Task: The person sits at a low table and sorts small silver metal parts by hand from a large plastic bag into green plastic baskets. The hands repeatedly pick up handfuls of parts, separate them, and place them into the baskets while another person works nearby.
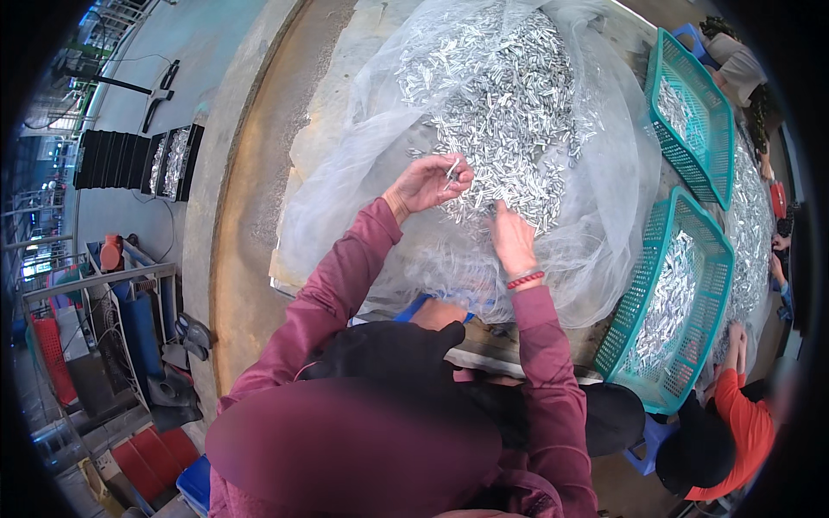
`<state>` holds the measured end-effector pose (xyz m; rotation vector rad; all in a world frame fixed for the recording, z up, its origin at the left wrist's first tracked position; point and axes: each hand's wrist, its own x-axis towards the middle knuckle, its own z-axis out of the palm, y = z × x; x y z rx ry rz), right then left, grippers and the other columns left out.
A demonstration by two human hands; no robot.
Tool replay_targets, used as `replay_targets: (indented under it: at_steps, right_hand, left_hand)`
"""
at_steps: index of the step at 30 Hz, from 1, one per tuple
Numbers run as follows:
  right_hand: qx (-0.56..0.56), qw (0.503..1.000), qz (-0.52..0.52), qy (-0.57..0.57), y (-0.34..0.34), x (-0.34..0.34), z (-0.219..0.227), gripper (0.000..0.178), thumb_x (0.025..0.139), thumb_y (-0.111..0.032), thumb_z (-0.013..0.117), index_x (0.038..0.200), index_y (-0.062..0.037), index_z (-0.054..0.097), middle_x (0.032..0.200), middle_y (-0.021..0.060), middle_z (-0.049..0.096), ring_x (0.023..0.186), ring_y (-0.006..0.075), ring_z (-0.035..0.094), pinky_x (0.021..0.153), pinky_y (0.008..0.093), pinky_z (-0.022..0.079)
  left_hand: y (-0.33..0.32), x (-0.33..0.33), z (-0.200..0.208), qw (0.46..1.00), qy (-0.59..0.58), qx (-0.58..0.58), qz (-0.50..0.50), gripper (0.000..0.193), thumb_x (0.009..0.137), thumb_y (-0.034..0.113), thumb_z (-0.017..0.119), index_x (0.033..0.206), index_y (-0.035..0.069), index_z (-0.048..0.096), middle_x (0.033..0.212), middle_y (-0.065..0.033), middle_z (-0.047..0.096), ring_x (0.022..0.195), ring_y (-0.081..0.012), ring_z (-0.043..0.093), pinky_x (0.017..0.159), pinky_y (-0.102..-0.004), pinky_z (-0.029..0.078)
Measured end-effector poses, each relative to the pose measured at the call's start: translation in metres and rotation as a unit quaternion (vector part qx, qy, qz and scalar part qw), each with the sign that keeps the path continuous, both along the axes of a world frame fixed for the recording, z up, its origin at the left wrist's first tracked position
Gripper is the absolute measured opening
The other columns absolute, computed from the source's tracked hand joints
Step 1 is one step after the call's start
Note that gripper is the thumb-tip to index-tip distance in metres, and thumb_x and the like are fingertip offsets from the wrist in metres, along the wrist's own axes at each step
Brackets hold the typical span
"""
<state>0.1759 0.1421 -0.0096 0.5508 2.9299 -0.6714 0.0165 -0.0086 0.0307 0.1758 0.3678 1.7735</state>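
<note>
Near the centre of the frame, the person's left hand (pixel 432 183) was turned partly palm up, its fingers curled in and gripping at least one small silver piece at the tips, above the left edge of the heap. The right hand (pixel 515 237), just below and to the right, pointed down with its fingertips at the lower part of the silver pieces (pixel 509 104); whether those fingers had closed on anything I could not tell. The pieces, short, narrow and shiny, lay in a broad heap from the top centre down to the hands, on a translucent white netting (pixel 332 194) bunched in loose folds around them. A red bracelet (pixel 525 280) circled the right wrist, and maroon sleeves (pixel 337 281) covered both forearms. On the right side of the frame stood two green baskets, the upper basket (pixel 691 168) and the lower basket (pixel 623 328), both holding similar pieces. In the lower right corner a co-worker in an orange top (pixel 743 427) reached toward more pieces. At the upper left stood a stack of black trays (pixel 112 160).
</note>
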Motion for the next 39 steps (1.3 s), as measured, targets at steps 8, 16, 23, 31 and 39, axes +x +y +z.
replay_targets:
  at_steps: [8,16,23,31,39]
  right_hand:
    - [-0.268,0.948,-0.081,0.153,0.023,-0.017,-0.009,0.015,0.079,-0.013,0.067,0.087,-0.0009,0.064,0.066,0.0063,0.063,0.055,0.0206,0.057,0.051,0.0330,0.043]
    - [-0.648,0.716,-0.229,0.121,0.051,-0.001,0.019,0.011,0.082,-0.014,0.069,0.084,-0.0047,0.063,0.059,-0.0077,0.044,0.045,0.0016,0.033,0.041,0.0196,0.021]
    - [-0.859,0.461,-0.119,0.187,0.050,0.008,0.046,0.011,0.089,-0.014,0.052,0.085,-0.0050,0.048,0.070,0.0020,0.046,0.055,0.0106,0.043,0.045,0.0218,0.031]
    - [-0.611,0.769,-0.181,0.052,0.066,0.002,0.016,0.014,0.096,-0.016,0.044,0.100,-0.0065,0.054,0.068,-0.0019,0.045,0.053,0.0077,0.041,0.043,0.0160,0.029]
    - [-0.015,0.995,-0.098,-0.001,0.033,-0.020,-0.019,0.031,0.081,-0.030,0.065,0.085,0.0011,0.062,0.085,0.0268,0.063,0.082,0.0422,0.062,0.069,0.0490,0.048]
  left_hand:
    - [-0.001,-0.033,-0.001,0.941,0.253,-0.226,-0.019,0.028,0.086,0.033,0.059,0.086,0.005,0.057,0.069,-0.0018,0.050,0.055,-0.0124,0.046,0.047,-0.0235,0.041]
    - [0.004,0.011,-0.064,0.350,0.854,-0.376,-0.080,0.022,0.078,0.025,0.066,0.090,0.007,0.064,0.082,-0.0146,0.066,0.080,-0.0354,0.063,0.070,-0.0451,0.049]
    - [0.006,-0.002,-0.035,0.782,0.546,-0.299,0.015,0.015,0.083,0.019,0.054,0.084,0.004,0.057,0.074,-0.0074,0.056,0.062,-0.0164,0.053,0.050,-0.0311,0.042]
    - [0.019,0.024,-0.034,0.660,0.633,-0.397,-0.073,0.018,0.082,0.024,0.062,0.085,0.006,0.063,0.066,-0.0031,0.058,0.058,-0.0181,0.055,0.047,-0.0313,0.042]
    - [0.029,0.026,-0.054,0.434,0.805,-0.404,-0.020,0.027,0.078,0.030,0.068,0.082,0.003,0.066,0.076,-0.0177,0.065,0.073,-0.0353,0.064,0.068,-0.0433,0.050]
